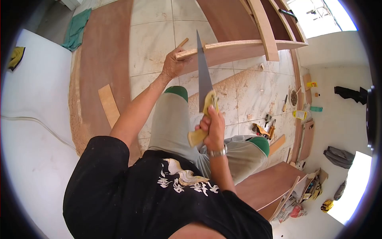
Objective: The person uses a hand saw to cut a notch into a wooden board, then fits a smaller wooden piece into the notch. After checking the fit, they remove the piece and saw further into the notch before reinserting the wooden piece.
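Observation:
My right hand (215, 128) is wrapped around the yellowish handle of a handsaw (203, 81). The saw's long blade points away from me and crosses the edge of a wooden board (234, 57) near its left end. Around that left end, my left hand (173, 65) is closed, with some fingers hidden behind the wood. Just beyond the left hand a small wood strip (183, 42) shows. The board forms one side of a wooden frame, and a light plank (264, 30) lies across it.
A brown panel (105, 47) lies on the left with a short wood piece (108, 104) on it. Sawdust covers parts of the tiled floor (254, 95). Hand tools (264, 128) lie near my right knee. Another brown panel (270, 183) is at lower right. A cable (39, 123) runs along the left.

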### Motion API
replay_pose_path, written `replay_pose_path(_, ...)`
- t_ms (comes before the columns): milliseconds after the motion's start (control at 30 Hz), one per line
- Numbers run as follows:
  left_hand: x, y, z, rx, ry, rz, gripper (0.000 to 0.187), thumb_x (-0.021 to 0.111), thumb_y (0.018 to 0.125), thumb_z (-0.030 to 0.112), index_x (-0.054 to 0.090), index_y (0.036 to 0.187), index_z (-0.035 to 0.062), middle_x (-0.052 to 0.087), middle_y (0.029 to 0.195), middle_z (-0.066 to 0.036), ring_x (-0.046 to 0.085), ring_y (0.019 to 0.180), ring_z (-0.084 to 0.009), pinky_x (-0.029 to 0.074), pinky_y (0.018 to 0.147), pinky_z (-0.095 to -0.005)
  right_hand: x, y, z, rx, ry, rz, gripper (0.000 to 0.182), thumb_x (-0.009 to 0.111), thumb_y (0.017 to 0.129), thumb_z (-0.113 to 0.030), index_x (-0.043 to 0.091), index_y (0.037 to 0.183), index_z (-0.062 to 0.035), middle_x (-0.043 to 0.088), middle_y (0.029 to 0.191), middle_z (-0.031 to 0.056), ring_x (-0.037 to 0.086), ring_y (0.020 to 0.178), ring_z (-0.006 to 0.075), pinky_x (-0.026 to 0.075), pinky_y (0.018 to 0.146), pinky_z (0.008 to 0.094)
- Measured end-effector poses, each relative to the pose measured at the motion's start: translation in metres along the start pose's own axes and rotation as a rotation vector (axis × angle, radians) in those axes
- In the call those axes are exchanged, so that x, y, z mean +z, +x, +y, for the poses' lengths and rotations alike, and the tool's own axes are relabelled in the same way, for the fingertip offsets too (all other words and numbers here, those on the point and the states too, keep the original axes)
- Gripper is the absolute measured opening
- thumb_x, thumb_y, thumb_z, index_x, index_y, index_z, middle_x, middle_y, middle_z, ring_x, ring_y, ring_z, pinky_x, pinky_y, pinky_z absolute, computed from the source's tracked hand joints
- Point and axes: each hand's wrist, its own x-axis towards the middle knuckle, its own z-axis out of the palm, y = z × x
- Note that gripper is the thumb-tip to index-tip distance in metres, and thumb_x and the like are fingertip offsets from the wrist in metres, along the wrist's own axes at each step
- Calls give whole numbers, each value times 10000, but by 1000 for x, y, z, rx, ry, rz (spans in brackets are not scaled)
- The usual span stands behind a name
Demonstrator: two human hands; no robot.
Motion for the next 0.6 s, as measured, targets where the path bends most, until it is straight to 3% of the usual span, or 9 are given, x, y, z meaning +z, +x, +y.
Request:
replay_pose_path(133, 0, -1, -1, 27, 49, 9, 251, 854, 829, 92, 631, 944, 74, 693, 831, 16, 601, 806, -79, 509, 772, -278, -18, -22, 9, 26, -12, 29, 205, 639, 1029, -302, 524, 975, -141, 377, 648, -55, 418, 501, 76, 532, 503, 343)
replay_pose_path(300, 1, 0, 3, -15, 30, 3, 226, 840, 859, 98, 624, 924, 84, 644, 818, 65, 562, 814, -45, 488, 760, -235, 19, 55, -12, -70, -17, -90, 178, 630, 1033, -299, 538, 997, -151, 372, 649, -56, 404, 496, 73, 531, 500, 344)
replay_pose_path(433, -1, -3, 11, 38, 43, 20, 228, 841, 861, 108, 621, 919, 84, 622, 819, 65, 547, 816, -50, 478, 766, -244, -38, -4, -1, -3, -47, -86, 179, 619, 1036, -307, 539, 1007, -149, 372, 651, -57, 386, 492, 72, 522, 488, 347)
replay_pose_path(600, 4, 1, 6, -2, -22, -5, 222, 836, 868, 114, 620, 912, 89, 644, 841, 60, 567, 850, -53, 478, 792, -244, 1, 54, -16, -89, -92, -123, 190, 615, 1036, -299, 530, 1006, -132, 371, 651, -54, 378, 485, 75, 520, 482, 350)
